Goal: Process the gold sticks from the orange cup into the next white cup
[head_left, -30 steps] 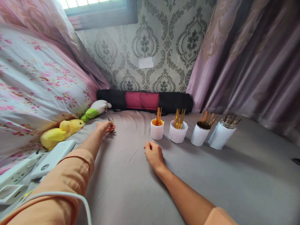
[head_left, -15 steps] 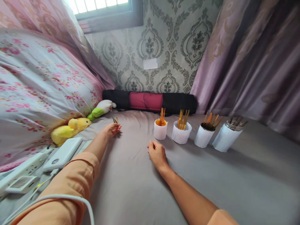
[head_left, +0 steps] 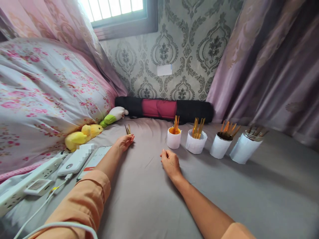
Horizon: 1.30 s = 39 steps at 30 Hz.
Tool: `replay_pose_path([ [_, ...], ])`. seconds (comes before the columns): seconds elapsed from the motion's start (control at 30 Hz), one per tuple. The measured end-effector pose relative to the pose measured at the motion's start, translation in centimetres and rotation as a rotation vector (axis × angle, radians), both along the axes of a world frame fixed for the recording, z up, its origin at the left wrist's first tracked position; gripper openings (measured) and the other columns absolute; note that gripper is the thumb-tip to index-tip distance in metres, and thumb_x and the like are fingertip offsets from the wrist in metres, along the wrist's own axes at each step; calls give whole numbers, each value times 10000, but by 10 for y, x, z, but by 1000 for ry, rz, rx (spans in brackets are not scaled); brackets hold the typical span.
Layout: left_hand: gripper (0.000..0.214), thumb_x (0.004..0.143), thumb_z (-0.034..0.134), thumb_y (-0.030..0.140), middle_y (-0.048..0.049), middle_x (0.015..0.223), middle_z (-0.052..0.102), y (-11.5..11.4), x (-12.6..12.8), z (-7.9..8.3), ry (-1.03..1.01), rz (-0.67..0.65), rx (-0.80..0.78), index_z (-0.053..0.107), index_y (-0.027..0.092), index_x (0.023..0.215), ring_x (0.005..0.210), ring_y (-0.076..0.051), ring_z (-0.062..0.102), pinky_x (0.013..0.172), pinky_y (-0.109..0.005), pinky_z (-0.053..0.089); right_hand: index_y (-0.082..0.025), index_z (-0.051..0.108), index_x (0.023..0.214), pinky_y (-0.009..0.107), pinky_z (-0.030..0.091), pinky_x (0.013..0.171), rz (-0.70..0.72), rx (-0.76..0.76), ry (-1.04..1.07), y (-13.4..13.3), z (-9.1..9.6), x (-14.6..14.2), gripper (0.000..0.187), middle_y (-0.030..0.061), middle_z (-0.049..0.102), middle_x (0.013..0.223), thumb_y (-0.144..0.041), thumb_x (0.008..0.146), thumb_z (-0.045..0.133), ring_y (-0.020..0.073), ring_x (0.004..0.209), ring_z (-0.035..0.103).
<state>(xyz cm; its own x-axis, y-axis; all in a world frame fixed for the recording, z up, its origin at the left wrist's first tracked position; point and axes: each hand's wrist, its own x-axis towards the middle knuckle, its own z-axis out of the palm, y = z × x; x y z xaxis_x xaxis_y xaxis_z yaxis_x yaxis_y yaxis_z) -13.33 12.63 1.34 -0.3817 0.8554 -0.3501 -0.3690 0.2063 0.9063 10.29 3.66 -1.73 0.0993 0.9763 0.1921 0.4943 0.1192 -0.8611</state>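
My left hand [head_left: 125, 141] rests on the grey bedsheet [head_left: 154, 199] with its fingers pinched round a few thin golden sticks [head_left: 128, 129] that stand up from it. My right hand [head_left: 170, 163] lies on the sheet in a loose fist, with nothing visible in it, just in front of the cups. Several white-wrapped cups stand in a row, each holding sticks: an orange-filled cup [head_left: 173, 137], a second cup [head_left: 196, 142], a third cup [head_left: 220, 145] and a glass jar [head_left: 243, 148].
A floral duvet [head_left: 45, 99] is heaped at the left, with a yellow plush toy [head_left: 82, 134] and a green-white one [head_left: 113, 116] beside it. A phone [head_left: 93, 161], power bank [head_left: 74, 162] and power strip [head_left: 27, 181] lie at the left. A black-red rolled bag [head_left: 164, 109] lines the wall.
The view has shifted, so everything sits a little further right and lower. My left hand has turned slightly and lifted the sticks more upright. My right hand stays in place.
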Motion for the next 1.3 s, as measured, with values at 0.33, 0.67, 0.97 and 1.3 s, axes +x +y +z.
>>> replay_pose_path([
  [0.33, 160, 698, 532, -43, -35, 678, 599, -28, 20, -6, -54, -45, 130, 596, 91, 755, 510, -49, 546, 468, -136, 461, -178, 610, 659, 221, 325, 471, 9, 14, 25, 1, -1, 1, 403, 40, 623, 588, -430, 844, 354, 127, 499, 511],
  [0.67, 138, 705, 580, 13, -56, 711, 622, -55, 45, -8, -103, -149, 202, 633, 94, 804, 535, -63, 561, 491, -158, 470, -171, 607, 661, 223, 354, 508, 26, 34, 29, 0, 0, 2, 403, 42, 622, 587, -423, 845, 352, 133, 533, 535],
  [0.97, 129, 698, 620, 58, -74, 744, 635, -78, 71, -8, -130, -213, 221, 653, 106, 813, 554, -68, 556, 502, -170, 461, -168, 607, 675, 223, 357, 487, 64, 19, 73, 2, -3, 3, 430, 27, 596, 545, -467, 840, 346, 128, 493, 517],
  [1.3, 137, 699, 642, 106, -71, 734, 629, -96, 88, -15, -109, -275, 230, 673, 121, 832, 564, -75, 557, 503, -179, 449, -142, 618, 717, 220, 371, 487, 127, -2, 154, 2, -3, 4, 470, 26, 587, 558, -515, 823, 352, 115, 486, 512],
])
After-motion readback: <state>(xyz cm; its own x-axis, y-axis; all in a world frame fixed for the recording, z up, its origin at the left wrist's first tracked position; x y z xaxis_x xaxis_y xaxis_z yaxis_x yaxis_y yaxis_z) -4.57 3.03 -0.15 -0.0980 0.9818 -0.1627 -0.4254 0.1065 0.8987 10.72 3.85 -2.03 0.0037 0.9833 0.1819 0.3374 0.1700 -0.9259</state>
